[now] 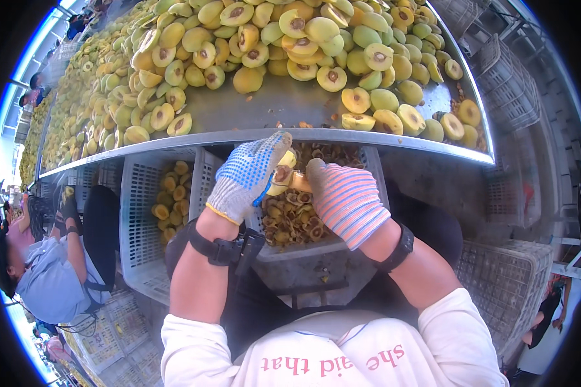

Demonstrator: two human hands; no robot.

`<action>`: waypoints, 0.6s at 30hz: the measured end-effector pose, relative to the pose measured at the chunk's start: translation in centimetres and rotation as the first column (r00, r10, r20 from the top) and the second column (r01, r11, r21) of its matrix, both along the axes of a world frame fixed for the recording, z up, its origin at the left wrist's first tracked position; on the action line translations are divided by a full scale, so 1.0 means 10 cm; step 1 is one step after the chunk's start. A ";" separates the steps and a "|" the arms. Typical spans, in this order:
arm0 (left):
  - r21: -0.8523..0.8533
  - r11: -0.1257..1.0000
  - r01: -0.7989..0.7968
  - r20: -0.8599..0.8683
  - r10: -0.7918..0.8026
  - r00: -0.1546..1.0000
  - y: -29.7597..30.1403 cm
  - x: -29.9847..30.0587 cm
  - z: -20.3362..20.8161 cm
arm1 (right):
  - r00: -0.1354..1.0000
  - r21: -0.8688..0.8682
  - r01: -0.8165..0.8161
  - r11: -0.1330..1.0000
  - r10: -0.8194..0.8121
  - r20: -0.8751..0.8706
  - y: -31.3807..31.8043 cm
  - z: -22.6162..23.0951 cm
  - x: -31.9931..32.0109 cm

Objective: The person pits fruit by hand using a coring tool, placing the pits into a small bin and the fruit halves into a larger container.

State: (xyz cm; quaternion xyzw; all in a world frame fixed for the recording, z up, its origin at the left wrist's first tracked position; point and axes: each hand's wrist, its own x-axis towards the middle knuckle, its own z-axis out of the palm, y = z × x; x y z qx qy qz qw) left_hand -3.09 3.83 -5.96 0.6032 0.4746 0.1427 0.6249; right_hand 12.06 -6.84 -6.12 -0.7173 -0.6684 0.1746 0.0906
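A co-worker (pixel 64 274) sits near the left corner of the worktop (pixel 239 113). Next, a white crate (pixel 139 248) of yellow fruit halves (pixel 175 187) stands below the worktop's near edge. The gloved left hand (pixel 246 175) has its grip clamped on a cut fruit (pixel 281 175) just in front of the worktop. A short tan tool (pixel 300 182) at the fruit is clamped in the grip of the gloved right hand (pixel 348 198).
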 end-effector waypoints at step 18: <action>0.080 0.962 -0.260 0.627 0.154 0.764 -0.22 0.15 -0.27 | 0.553 -0.261 -0.019 0.965 -0.207 -0.807 0.02 -0.01 -0.10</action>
